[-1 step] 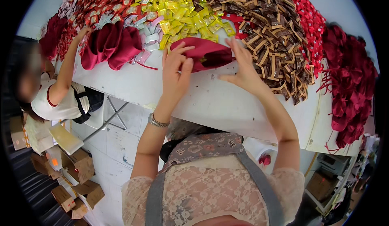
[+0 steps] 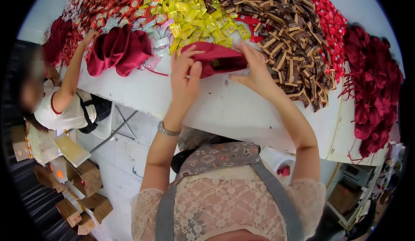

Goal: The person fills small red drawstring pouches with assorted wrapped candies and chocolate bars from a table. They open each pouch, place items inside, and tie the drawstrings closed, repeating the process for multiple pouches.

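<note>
A dark red cloth pouch (image 2: 202, 52) lies on its side above the table, its mouth gaping toward me and something small and yellowish inside. My left hand (image 2: 185, 74) grips the pouch's left end, fingers over the top and thumb in front. At the other end is my right hand (image 2: 260, 76), fingers stretched along the pouch's right edge and thumb spread away below. Behind the pouch lies a heap of yellow packets (image 2: 190, 14). Brown packets with tan ends (image 2: 294, 46) are piled beside my right hand.
More dark red pouches (image 2: 119, 51) stand to my left, near a co-worker's arm (image 2: 71, 77) reaching over the red packets (image 2: 108, 7). A stack of dark red pouches (image 2: 376, 90) hangs at the right table edge. Cardboard boxes (image 2: 84, 178) sit on the floor at left.
My right hand has shifted slightly left, closer against the pouch. The pouch's mouth shows wider and its contents sit a little farther left.
</note>
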A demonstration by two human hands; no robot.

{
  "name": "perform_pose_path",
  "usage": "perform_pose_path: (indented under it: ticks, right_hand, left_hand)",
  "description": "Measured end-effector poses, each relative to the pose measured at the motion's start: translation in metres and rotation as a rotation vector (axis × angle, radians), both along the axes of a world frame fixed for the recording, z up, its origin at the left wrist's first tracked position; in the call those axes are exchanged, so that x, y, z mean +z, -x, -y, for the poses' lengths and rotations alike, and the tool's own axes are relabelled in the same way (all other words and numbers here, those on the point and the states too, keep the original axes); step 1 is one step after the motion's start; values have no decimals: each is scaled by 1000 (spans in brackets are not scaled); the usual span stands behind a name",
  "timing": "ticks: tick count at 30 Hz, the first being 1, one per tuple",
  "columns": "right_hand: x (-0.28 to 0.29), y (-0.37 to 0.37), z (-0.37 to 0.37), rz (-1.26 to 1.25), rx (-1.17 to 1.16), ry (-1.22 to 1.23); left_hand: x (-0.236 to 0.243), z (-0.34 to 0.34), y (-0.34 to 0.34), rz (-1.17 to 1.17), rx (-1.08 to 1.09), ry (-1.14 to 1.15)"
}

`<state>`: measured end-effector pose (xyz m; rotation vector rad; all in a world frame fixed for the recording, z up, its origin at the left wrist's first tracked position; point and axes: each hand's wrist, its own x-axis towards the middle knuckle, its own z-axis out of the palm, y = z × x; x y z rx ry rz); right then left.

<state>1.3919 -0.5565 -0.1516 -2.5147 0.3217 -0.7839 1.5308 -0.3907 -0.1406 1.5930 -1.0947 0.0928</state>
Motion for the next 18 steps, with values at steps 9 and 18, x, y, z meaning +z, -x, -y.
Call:
perform_pose_path:
  ticks: [9, 18]
  right_hand:
    - [32, -24, 7, 5, 121, -834]
    - [37, -9, 2, -326, -6, -876]
  left_hand:
    - [31, -26, -28, 356, 61, -329]
    - [25, -51, -26, 30, -12, -644]
